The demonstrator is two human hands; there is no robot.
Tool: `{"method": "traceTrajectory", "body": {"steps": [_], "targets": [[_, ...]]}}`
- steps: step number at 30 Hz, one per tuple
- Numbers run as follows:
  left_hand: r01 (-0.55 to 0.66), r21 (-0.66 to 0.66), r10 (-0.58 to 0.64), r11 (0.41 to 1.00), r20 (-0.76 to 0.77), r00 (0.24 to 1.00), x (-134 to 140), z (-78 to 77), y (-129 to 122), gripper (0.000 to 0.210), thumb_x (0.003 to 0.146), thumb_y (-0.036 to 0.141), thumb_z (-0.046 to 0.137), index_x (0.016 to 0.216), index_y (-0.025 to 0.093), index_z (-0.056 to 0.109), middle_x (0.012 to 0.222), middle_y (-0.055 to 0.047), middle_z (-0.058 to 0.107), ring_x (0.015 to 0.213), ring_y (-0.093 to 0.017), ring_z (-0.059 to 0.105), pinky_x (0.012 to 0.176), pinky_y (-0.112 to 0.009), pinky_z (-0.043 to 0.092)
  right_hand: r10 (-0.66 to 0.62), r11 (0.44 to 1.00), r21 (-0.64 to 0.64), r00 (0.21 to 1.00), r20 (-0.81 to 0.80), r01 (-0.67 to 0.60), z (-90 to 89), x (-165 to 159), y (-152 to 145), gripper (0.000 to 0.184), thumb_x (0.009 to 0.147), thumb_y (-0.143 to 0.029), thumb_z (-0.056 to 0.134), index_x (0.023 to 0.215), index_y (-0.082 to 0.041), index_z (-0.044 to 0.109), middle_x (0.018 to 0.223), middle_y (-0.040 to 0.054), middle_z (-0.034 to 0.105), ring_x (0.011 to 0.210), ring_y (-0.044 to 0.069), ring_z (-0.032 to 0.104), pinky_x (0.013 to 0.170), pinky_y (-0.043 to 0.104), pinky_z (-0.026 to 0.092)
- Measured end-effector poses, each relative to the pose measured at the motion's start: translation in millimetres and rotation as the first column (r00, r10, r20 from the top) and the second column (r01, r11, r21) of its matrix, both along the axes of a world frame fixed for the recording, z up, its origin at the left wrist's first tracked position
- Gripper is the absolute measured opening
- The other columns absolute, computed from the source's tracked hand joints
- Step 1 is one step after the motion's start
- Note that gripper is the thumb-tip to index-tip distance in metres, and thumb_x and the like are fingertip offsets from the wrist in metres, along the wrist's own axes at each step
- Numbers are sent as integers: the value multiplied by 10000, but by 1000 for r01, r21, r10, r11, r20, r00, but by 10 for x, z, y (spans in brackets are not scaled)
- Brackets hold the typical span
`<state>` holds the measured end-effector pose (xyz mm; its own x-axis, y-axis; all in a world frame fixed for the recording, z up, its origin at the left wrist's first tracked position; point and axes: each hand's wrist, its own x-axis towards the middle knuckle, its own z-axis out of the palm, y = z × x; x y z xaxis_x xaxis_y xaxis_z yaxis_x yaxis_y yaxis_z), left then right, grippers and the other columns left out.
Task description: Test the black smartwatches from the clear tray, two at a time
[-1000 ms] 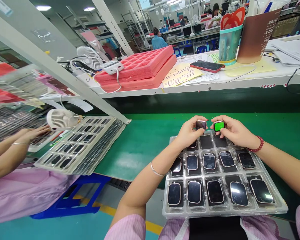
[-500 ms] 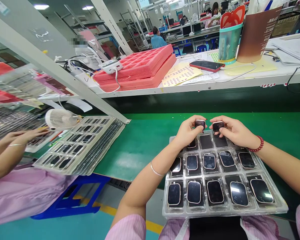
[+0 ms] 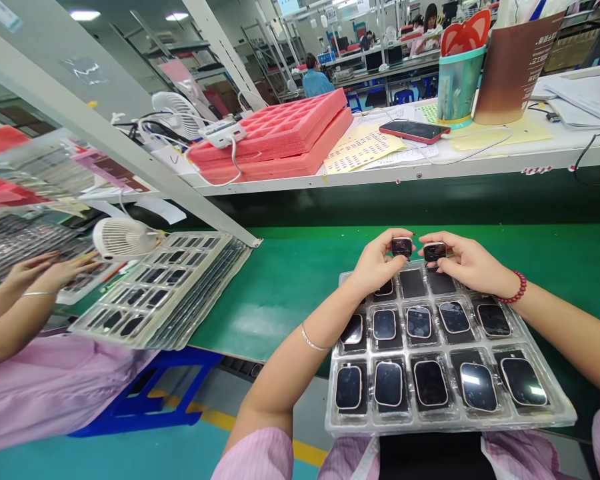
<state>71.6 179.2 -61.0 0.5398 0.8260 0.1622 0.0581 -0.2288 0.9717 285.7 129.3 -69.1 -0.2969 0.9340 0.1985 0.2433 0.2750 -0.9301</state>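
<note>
My left hand grips a smartwatch case with a dark screen between thumb and fingers. Close beside it, my right hand holds a second watch case, also upright and facing me. Both are raised over the far edge of a clear plastic tray. Rows of similar watch cases lie screen up in the tray's pockets. Two far-row pockets, one with a bare dark bottom, show no watch in them. My wrists and hands partly hide the far row.
Stacked trays of watch cases stand to the left beside a small white fan. A co-worker's hands work farther left. Above the green bench runs a white shelf with pink foam trays, a phone and a teal cup.
Both watch cases have tilted slightly in my fingers, and my left thumb has slid down off its screen. The tray stays put. The co-worker's hands have shifted a little.
</note>
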Motion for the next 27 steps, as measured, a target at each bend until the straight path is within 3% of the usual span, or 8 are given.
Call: {"method": "traceTrajectory", "body": {"steps": [4, 8, 12, 15, 18, 22, 27], "targets": [[-4, -54, 6, 999, 32, 999, -1, -2, 9, 526, 726, 124, 644, 1234, 173, 518, 1003, -74, 668, 980, -193, 628, 780, -269, 486, -7, 999, -32, 999, -32, 6, -21, 11, 30, 509, 793, -221, 640, 1290, -249, 534, 1235, 69, 602, 1073, 243, 618, 852, 390, 598], [63, -233, -25, 970, 164, 986, -7, -5, 48, 714, 679, 172, 763, 1315, 205, 441, 1068, -85, 665, 905, -177, 651, 667, -228, 464, 11, 975, -213, 965, -262, -69, 20, 31, 55, 683, 723, -216, 755, 1340, -235, 463, 1068, 46, 633, 813, 165, 649, 676, 297, 609], [109, -352, -12, 930, 266, 964, -17, 26, 75, 699, 662, 232, 823, 1273, 170, 489, 1063, -91, 675, 760, -136, 659, 561, -201, 423, -83, 915, -392, 908, -412, -94, 99, 75, 72, 587, 746, -218, 785, 1274, -206, 529, 1057, 52, 668, 674, 110, 657, 608, 209, 593], [147, -448, 8, 882, 326, 945, -30, 64, 86, 512, 785, 391, 746, 1192, 136, 570, 1031, -113, 699, 762, -148, 677, 546, -196, 437, -95, 854, -480, 846, -524, -201, 123, 131, 105, 405, 915, -454, 625, 1198, -166, 584, 1055, 102, 702, 648, 130, 677, 580, 214, 593], [211, -565, 16, 798, 369, 929, -39, 87, 111, 485, 919, 554, 534, 1097, 113, 629, 981, -130, 717, 731, -144, 684, 517, -184, 445, -91, 792, -534, 808, -581, -295, 107, 183, 144, 560, 986, -615, 364, 1124, -141, 627, 1001, 135, 724, 638, 169, 690, 545, 250, 586], [222, -647, 46, 729, 370, 928, -40, 92, 159, 617, 945, 653, 372, 1020, 109, 653, 920, -127, 727, 652, -125, 668, 475, -181, 429, -86, 809, -532, 844, -530, -251, 80, 213, 165, 657, 960, -683, 305, 1130, -145, 641, 1034, 152, 722, 647, 208, 698, 540, 299, 582], [210, -653, 39, 728, 345, 938, -43, 94, 172, 629, 919, 680, 405, 1037, 110, 645, 871, -125, 719, 588, -116, 635, 444, -186, 395, -51, 834, -500, 870, -491, -234, 81, 215, 148, 629, 938, -693, 351, 1136, -160, 621, 1085, 153, 707, 681, 208, 703, 545, 297, 588]]}}
